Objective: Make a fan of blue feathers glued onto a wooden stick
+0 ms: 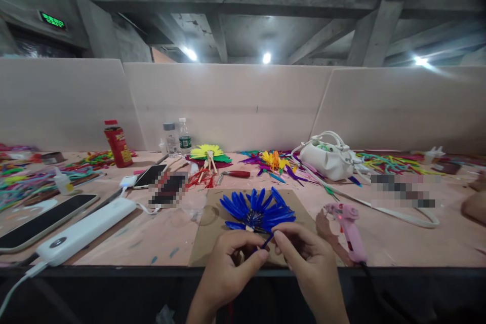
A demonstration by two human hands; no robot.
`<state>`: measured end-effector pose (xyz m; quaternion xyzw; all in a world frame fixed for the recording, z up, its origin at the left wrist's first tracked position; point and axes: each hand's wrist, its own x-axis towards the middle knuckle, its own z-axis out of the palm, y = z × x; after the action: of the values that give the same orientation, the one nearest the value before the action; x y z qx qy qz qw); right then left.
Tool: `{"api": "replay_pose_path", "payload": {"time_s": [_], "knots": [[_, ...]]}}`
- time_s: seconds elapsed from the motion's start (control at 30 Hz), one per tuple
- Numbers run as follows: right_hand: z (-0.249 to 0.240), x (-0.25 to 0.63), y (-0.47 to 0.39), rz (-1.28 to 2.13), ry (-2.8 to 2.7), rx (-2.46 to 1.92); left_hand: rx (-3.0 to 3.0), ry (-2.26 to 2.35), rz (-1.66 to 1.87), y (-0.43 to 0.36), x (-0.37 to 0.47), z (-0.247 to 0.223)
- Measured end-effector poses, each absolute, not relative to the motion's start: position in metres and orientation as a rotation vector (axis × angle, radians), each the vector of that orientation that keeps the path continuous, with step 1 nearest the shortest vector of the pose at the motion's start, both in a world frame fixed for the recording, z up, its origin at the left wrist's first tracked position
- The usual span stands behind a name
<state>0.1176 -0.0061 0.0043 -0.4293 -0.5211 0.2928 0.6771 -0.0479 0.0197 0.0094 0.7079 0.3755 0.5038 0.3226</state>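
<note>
A fan of blue feathers (256, 207) lies on a brown cardboard sheet (212, 212) at the table's front edge. Just in front of it, my left hand (237, 263) pinches a thin dark blue strip (268, 241) between thumb and index finger. The strip's upper end is between the fingertips of my right hand (304, 250), close by on the right. To the right of the cardboard rests a pink glue gun (349, 228) with a small red light.
Phones (49, 220) and a white power bank (87, 230) with cables lie left. Behind are a red bottle (118, 144), yellow flower (207, 152), red-handled tool (237, 174), orange feathers (275, 160) and white handbag (328, 159). Part of another person's arm (474, 206) shows far right.
</note>
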Motion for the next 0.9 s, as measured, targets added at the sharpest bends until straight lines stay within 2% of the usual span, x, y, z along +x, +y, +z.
{"api": "replay_pose_path", "payload": {"time_s": [0.37, 0.9], "knots": [[0.003, 0.118, -0.012, 0.826, -1.082, -0.856, 2.374, 0.764, 1.537, 0.006, -0.048, 0.021], [-0.001, 0.117, -0.009, 0.594, -1.079, -0.935, 2.032, 0.844, 1.187, 0.001, -0.047, 0.026]]}}
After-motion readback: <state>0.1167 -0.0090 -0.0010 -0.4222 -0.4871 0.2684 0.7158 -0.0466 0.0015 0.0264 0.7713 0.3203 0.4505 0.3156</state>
